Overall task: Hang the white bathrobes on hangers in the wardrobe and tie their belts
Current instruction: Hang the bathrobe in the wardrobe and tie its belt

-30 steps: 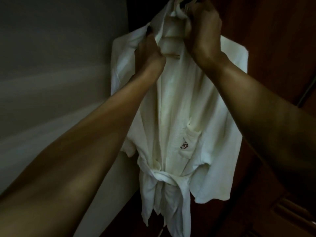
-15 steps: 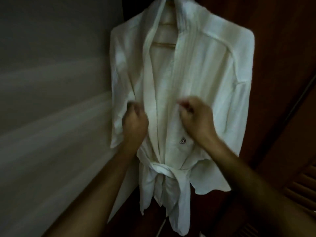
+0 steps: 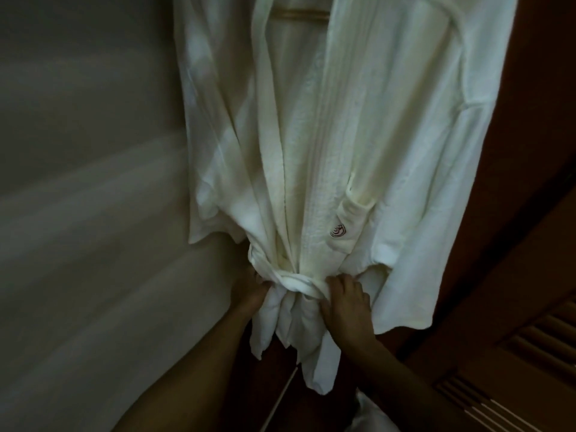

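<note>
The white terry-cloth bathrobe [image 3: 358, 135] hangs from a wooden hanger [image 3: 300, 14] at twelve o'clock, its long axis vertical. Its white cloth belt [image 3: 299, 283] crosses the waist horizontally between both hands. The left hand [image 3: 251, 289] presses the belt's nine o'clock end, its grip hidden by cloth; the right hand [image 3: 347, 302] is loosely closed on the three o'clock end. A brown louvred wardrobe door [image 3: 530, 353] stands at four o'clock, clear.

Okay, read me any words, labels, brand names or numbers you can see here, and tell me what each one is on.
No readable text anywhere in this view.
Bathrobe chest pocket: a small dark red embroidered emblem, a curved logo shape only, with no letters or numbers that can be made out.
Belt, wooden hanger and louvred wardrobe door: no markings visible.
</note>
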A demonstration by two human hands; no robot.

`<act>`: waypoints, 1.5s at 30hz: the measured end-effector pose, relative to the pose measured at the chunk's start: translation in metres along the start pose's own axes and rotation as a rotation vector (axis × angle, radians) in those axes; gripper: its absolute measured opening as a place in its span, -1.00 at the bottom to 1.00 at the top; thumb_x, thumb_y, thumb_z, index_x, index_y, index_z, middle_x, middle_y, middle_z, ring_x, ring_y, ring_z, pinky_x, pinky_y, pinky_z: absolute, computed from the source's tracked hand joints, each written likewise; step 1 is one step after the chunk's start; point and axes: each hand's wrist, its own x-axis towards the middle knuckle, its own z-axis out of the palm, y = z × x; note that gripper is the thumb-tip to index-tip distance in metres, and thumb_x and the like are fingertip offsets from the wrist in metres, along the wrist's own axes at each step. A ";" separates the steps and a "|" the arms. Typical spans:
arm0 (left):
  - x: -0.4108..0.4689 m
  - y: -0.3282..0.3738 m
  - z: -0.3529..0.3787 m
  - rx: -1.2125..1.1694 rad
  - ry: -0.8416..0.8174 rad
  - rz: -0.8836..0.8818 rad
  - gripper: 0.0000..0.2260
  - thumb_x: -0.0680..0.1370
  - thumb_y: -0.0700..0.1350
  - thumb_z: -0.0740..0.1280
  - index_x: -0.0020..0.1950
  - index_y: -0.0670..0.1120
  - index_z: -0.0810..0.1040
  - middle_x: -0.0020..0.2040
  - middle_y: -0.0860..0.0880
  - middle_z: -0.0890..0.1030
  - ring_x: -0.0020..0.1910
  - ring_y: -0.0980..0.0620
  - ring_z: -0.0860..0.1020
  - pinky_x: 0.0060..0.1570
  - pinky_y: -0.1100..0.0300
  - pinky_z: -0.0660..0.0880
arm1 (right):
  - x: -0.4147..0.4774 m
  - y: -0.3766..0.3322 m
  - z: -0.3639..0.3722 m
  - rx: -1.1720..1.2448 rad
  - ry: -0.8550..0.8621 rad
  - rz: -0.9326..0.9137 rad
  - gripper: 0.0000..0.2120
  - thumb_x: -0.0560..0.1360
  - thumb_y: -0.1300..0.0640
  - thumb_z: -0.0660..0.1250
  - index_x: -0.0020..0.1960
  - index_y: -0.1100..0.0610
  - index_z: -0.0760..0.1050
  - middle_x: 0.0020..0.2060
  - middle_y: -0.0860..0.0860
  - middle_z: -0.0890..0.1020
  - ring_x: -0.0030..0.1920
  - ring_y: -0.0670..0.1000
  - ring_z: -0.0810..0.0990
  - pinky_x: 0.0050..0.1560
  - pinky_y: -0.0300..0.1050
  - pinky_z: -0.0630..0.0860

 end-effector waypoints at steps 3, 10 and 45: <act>0.000 -0.004 -0.009 0.047 0.074 0.111 -0.90 0.66 -0.06 0.33 0.04 -0.03 0.63 0.01 -0.01 0.68 -0.01 0.01 0.63 0.09 0.01 0.57 | 0.015 0.011 -0.003 0.082 -0.046 -0.126 -0.92 0.55 0.18 0.40 0.03 0.13 0.63 -0.04 0.04 0.62 -0.04 0.10 0.63 -0.05 -0.19 0.42; 0.023 -0.015 -0.082 0.405 0.248 0.133 -0.67 0.55 0.07 0.27 0.05 -0.08 0.75 0.02 -0.14 0.73 -0.02 -0.19 0.67 0.01 0.08 0.57 | 0.029 0.022 -0.079 0.450 0.128 -0.038 -0.84 0.56 0.07 0.45 -0.17 0.03 0.73 -0.31 -0.24 0.65 -0.21 -0.37 0.60 -0.15 -0.56 0.38; -0.223 0.023 0.065 0.168 -0.277 0.470 -0.84 0.61 -0.15 0.35 0.02 0.12 0.66 -0.05 0.14 0.68 -0.07 0.22 0.62 -0.09 0.27 0.50 | -0.258 0.075 -0.160 0.474 0.153 0.501 -0.79 0.62 0.18 0.32 0.21 0.06 0.64 0.08 -0.06 0.67 0.02 -0.14 0.62 -0.04 -0.38 0.47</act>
